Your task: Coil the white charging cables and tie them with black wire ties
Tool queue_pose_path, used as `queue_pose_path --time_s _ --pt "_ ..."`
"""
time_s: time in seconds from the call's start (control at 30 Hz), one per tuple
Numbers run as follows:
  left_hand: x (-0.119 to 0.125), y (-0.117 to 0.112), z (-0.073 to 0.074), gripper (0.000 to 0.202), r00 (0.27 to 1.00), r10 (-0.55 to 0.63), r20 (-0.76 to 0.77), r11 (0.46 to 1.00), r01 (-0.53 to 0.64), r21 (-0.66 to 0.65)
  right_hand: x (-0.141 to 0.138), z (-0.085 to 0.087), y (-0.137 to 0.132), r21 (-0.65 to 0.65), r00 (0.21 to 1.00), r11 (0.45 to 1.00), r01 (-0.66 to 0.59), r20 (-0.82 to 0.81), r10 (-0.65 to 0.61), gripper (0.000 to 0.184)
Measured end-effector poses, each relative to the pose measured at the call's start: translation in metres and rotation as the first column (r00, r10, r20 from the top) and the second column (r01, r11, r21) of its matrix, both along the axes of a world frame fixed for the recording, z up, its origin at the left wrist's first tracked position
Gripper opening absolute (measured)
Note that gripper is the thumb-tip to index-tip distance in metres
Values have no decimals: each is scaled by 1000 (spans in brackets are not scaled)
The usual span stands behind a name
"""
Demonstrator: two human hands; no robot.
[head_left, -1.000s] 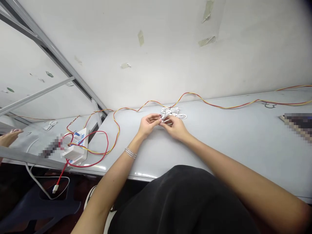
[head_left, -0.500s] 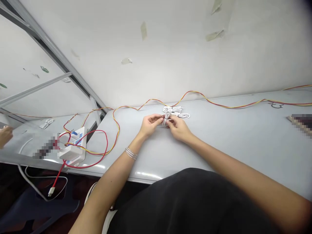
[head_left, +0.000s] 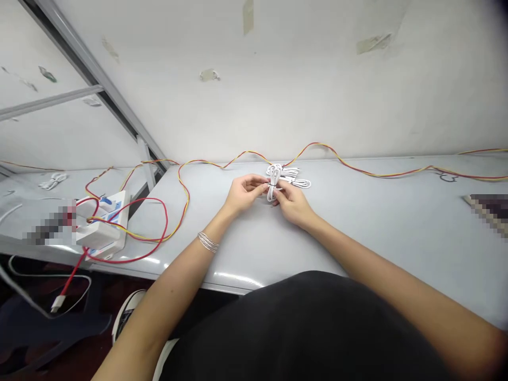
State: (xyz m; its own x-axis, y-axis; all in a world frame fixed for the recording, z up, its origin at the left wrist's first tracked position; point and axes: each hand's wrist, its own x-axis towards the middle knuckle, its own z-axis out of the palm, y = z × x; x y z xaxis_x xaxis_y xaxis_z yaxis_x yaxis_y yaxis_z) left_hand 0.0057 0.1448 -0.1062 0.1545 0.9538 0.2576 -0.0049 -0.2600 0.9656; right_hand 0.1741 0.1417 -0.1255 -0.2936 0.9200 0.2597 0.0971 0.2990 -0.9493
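Observation:
Between my two hands a coiled white cable (head_left: 273, 177) stands over the table, with a dark tie round its middle. My left hand (head_left: 246, 193) pinches it from the left, thumb and fingers closed at the tie. From the right, my right hand (head_left: 292, 201) grips the same coil, its fingertips partly hidden behind it. Just behind lie more bundled white cables (head_left: 302, 183) on the grey table (head_left: 246, 248), close to my right fingers.
Red and yellow twisted wires (head_left: 341, 159) run along the wall's foot. A white power strip (head_left: 119, 211) with plugs and a red looped cable sits left. Dark tie pieces (head_left: 446, 177) and a blurred flat object (head_left: 490, 211) lie right. Another white cable bundle (head_left: 53, 181) is far left.
The view has shifted, and another person's hand at the far left is out of sight. The coil has turned slightly, showing more of its loops; both my hands still hold it.

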Motion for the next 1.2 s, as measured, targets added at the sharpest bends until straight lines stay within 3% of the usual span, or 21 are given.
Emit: queue_pose_path --time_s 0.2,0.53,0.7,0.8,0.93,1.2 --pt "-3 -1 4 34 999 34 -31 997 -36 -66 3 5 -1 5 996 997 -83 36 83 27" --pt "-8 1 5 35 990 -74 116 955 104 -277 6 9 -2 6 986 988 -157 52 156 14" --pt "-6 1 1 36 990 -84 115 952 114 -283 8 12 -2 -24 984 984 -176 13 176 14" --pt "-4 1 -1 34 997 -52 53 973 63 -222 8 13 -2 -47 984 983 -178 2 179 14" --pt "-3 2 -3 28 986 59 -156 998 -60 -3 7 13 -1 -87 988 984 -154 -12 154 14" --pt "-6 1 1 20 928 122 -352 983 -63 173 8 14 -1 -111 986 980 -165 -34 162 17"
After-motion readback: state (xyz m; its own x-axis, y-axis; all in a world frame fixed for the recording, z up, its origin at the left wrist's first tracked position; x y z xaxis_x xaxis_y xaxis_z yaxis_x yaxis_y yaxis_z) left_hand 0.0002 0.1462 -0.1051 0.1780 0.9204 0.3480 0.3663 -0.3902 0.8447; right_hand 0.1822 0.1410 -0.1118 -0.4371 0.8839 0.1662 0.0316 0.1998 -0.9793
